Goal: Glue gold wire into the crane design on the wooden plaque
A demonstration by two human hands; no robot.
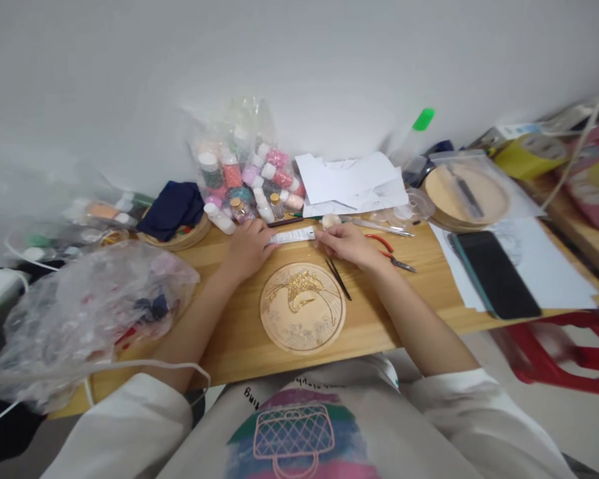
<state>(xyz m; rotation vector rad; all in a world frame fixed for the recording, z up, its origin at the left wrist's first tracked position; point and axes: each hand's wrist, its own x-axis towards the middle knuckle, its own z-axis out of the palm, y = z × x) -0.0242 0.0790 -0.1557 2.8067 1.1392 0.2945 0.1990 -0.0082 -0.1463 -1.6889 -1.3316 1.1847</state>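
Observation:
Between my hands a white tube [293, 235] with small print lies level above a round wooden disc. My left hand [249, 245] has its fingers closed on the tube's left end. At the tube's right end is my right hand [343, 242], its thumb and fingertips pinched together; what they hold is too small to make out. The round disc [303, 307] bears a drawn design with a gold bird shape. Black tweezers [338, 278] rest at the disc's upper right edge. Pliers with orange handles [392, 254] lie right of my right hand.
Bottles of coloured beads [232, 174] stand at the back. White papers [352, 183] lean on the wall. A phone [496, 273] lies on sheets at the right. A crumpled plastic bag [90, 306] covers the left side, with a white cable [144, 364] in front.

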